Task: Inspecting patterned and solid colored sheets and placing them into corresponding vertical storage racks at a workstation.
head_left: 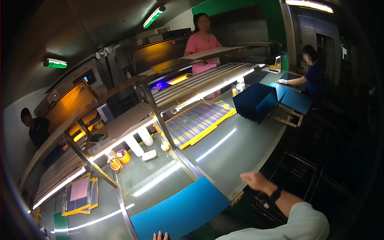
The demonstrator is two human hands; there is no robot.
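Observation:
A flat blue panel (182, 210) lies aslant across the near end of the glossy worktable (224, 156). At its near edge, the fingertips of my left hand (160, 236) rest on top of the panel. They appear to grip that edge; the thumb and palm are out of the frame. My right hand (258, 182) is apart from the panel, beyond its right corner and over the table's right edge. Its fingers are drawn together, and nothing shows in them. A dark band circles the right wrist.
A ribbed blue rack (256, 102) stands farther along the table. Yellow-edged patterned sheets (198, 122) lie beside a metal post (158, 114). Tape rolls (117, 165) sit left under a lit shelf. Two co-workers, in pink (203, 46) and navy (315, 80), stand beyond; another person (38, 128) is far left.

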